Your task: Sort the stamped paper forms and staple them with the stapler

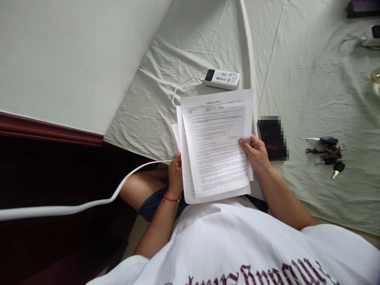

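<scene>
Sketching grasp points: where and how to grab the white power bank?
Likely best: pinch the power bank across its long sides near the right end, from above right. It lies flat, roughly left to right; the cable plugs into its left end, and papers crowd its near side.

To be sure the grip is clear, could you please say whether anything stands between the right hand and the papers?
Nothing visible does: the right hand holds the papers, its thumb on top near their right edge. The black object lies to the hand's right.
</scene>
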The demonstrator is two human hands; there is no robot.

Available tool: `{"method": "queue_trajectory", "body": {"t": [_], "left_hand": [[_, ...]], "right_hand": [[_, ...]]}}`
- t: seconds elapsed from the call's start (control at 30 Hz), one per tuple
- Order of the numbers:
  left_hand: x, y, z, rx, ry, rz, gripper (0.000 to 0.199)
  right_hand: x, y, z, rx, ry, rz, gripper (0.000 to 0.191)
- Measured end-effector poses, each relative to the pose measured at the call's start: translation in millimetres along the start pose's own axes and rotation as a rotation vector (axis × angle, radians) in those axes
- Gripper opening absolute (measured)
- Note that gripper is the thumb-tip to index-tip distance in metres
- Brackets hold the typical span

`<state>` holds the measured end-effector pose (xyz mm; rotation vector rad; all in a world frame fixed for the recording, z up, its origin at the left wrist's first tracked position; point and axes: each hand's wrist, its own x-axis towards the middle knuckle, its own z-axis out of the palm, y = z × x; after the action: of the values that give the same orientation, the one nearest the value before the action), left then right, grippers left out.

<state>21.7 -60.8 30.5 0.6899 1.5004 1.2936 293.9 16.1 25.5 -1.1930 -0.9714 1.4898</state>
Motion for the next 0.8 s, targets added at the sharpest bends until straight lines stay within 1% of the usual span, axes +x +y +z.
{"method": "queue_trajectory", "body": {"t": [0.03, 0.07, 0.13, 0.23, 0.3, 0.37, 0.47, 0.53, 0.6, 0.7, 0.73, 0.8], "left_hand": [[0, 0, -1.1, 0.044, -0.001, 0.02, 0.024], [1, -1, -2.1, 0.076, 0.006, 0.032, 0.018], [4, -4, -3.9, 0.082, 0.034, 0.041, 0.015], [8, -10, -5.0, -0.022, 0.052, 0.035, 0.019], [9, -13, -4.4, -0.117, 0.035, 0.044, 0.021], [9, -14, -2.6, -0.176, 0.048, 0.055, 0.028], [9, -11, 1.4, -0.195, 0.109, 0.039, 0.037], [10, -9, 3.3, -0.204, 0.142, 0.035, 0.038], [12, -8, 3.3, -0.218, 0.158, 0.037, 0.034], [16, -11, 0.1, -0.212, 0.157, 0.022, 0.024], [17, -12, -1.3, -0.203, 0.15, 0.02, 0.026], [19, -15, -3.3, -0.197, 0.131, 0.039, 0.035]], "right_hand": [[0, 1, 0, -0.007, 0.002, -0.001, 0.035], [0, 1, -1, -0.015, 0.003, -0.002, 0.036], [1, 2, -2, -0.035, -0.007, -0.006, 0.038], [1, 3, -3, -0.056, -0.036, -0.019, 0.038], [0, 3, -2, -0.056, -0.056, -0.03, 0.035], [-1, 3, -2, -0.055, -0.08, -0.034, 0.031], [-1, 4, -2, -0.07, -0.116, -0.021, 0.03], [-2, 5, -3, -0.089, -0.131, -0.019, 0.03], [-2, 5, -5, -0.104, -0.142, -0.024, 0.029], [-2, 2, -7, -0.104, -0.129, -0.032, 0.028], [-2, 1, -7, -0.094, -0.115, -0.032, 0.029], [-1, -3, -7, -0.047, -0.089, -0.023, 0.03]]}}
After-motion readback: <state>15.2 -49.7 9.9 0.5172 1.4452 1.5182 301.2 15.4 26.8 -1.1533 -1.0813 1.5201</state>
